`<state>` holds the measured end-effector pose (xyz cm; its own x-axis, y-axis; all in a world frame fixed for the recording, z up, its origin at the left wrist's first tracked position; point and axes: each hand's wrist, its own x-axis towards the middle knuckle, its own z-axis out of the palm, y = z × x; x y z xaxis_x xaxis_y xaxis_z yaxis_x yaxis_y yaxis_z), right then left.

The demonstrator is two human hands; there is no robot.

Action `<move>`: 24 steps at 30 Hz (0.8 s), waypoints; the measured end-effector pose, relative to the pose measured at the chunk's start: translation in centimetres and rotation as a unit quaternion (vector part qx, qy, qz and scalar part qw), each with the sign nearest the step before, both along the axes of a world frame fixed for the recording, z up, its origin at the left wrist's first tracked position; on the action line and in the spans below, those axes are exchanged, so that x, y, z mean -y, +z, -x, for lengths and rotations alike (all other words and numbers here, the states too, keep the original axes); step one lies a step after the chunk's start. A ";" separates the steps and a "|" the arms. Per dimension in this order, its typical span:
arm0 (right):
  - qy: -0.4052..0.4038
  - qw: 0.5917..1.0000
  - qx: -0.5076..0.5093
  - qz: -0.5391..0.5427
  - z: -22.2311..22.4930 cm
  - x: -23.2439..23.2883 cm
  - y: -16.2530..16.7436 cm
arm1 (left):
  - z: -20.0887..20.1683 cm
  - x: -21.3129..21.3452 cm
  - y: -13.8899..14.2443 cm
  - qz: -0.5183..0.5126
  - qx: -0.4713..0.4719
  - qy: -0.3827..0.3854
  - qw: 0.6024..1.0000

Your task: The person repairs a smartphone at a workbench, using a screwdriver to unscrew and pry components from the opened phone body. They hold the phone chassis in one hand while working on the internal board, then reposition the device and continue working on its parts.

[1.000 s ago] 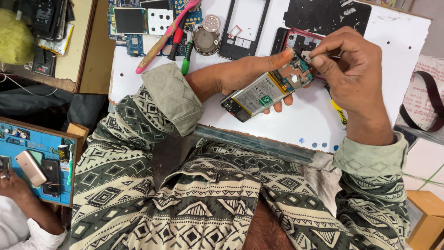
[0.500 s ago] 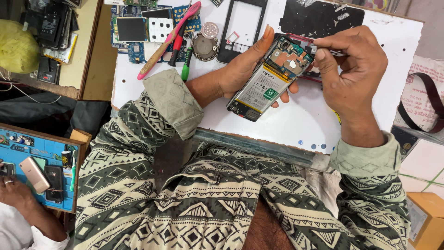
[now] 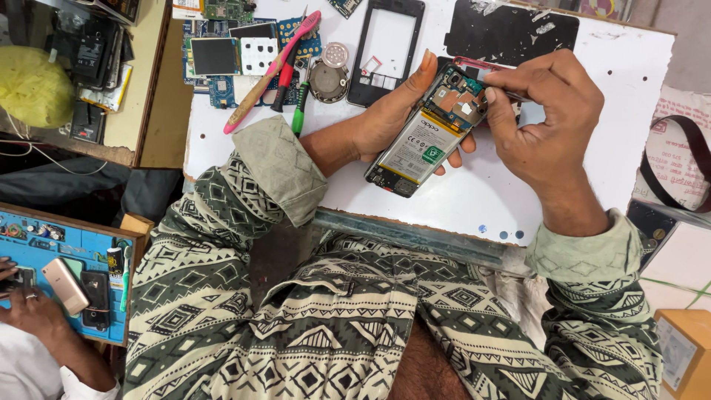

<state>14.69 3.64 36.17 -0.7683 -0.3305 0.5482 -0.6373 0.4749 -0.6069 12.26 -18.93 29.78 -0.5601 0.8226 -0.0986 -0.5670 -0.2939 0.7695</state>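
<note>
At the far left, a co-worker's hand (image 3: 29,311) rests on a blue work mat (image 3: 44,252) beside a gold phone (image 3: 65,286); this is not our station.

On our white tabletop (image 3: 585,111), from the left: a pink toothbrush (image 3: 272,71), a red-handled screwdriver (image 3: 284,78), a green-handled screwdriver (image 3: 298,115), a round metal part (image 3: 329,80) and an empty black phone frame (image 3: 387,49).

Our left hand (image 3: 385,118) cradles the opened phone (image 3: 428,133) from beneath, its grip clenched on the phone's edges, thumb along the far side. The phone is held tilted just above the tabletop, battery and circuit board facing up.

Our right hand (image 3: 548,122) is pinched on a thin tool (image 3: 511,95), its tip at the upper board section. We cannot tell what kind of tool it is.

To do this step well, we judge:
- Keep the left hand steady so the phone cannot rock.
- Apply light, controlled pressure at the tip.
- Keep the tip off the battery.
- Keep small loosened parts over the tabletop.
</note>
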 end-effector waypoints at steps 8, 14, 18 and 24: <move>0.030 0.987 0.137 0.074 0.4 -0.5 -0.8 | -0.1 0.1 -0.8 -0.023 0.022 -0.023 0.999; 0.097 0.961 0.234 0.114 0.5 -1.8 -1.7 | -0.2 0.1 -1.1 -0.012 -0.004 -0.045 0.999; 0.099 0.954 0.265 0.094 0.9 -2.3 -1.8 | -0.2 0.2 -0.9 -0.015 -0.003 -0.053 0.998; 0.094 0.955 0.262 0.103 1.0 -1.9 -2.0 | -0.2 0.3 -0.6 0.034 -0.023 -0.042 0.998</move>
